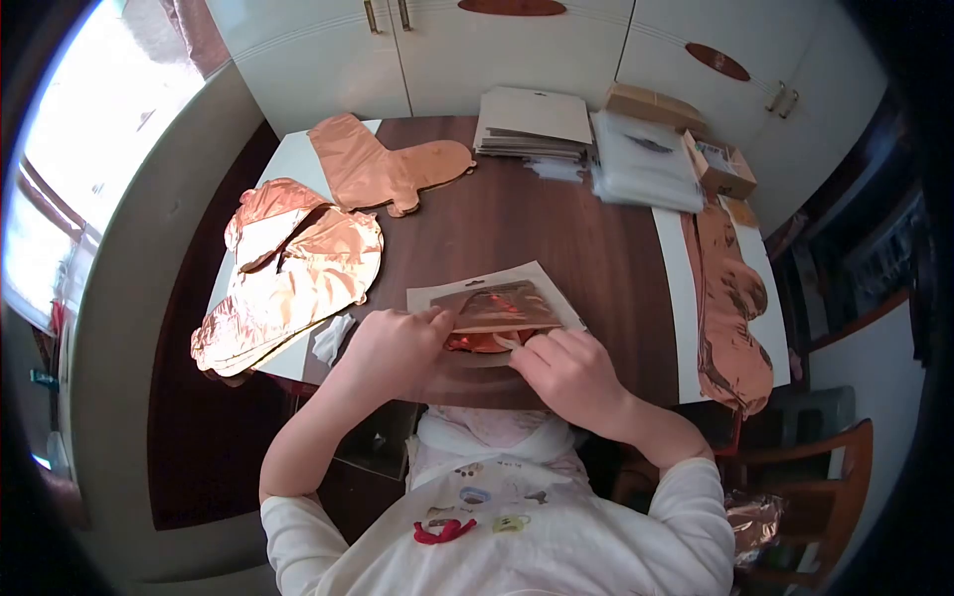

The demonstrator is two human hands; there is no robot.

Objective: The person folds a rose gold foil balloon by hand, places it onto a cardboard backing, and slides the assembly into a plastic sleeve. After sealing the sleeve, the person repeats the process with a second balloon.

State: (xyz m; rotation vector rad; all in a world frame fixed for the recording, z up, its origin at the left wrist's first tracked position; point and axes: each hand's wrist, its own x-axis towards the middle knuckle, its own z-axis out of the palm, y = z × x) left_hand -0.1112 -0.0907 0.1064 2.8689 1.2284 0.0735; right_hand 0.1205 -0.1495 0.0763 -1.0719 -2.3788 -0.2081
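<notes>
A white backing card with a hang slot lies at the near edge of the brown table. On it rests a folded copper foil balloon, its near part showing bright red-orange reflections. My left hand is closed, thumb and fingers pinching the left side of the foil balloon. My right hand is closed too, gripping the near right part of the foil. A small pale strip shows at its fingertips; I cannot make out what it is. The fingers hide part of the balloon and card.
Flat copper foil balloons are piled at the left, with another foil piece behind. A crumpled white tissue lies near my left forearm. At the back stand stacked cards, clear bags and a small box. Long foil balloons lie right.
</notes>
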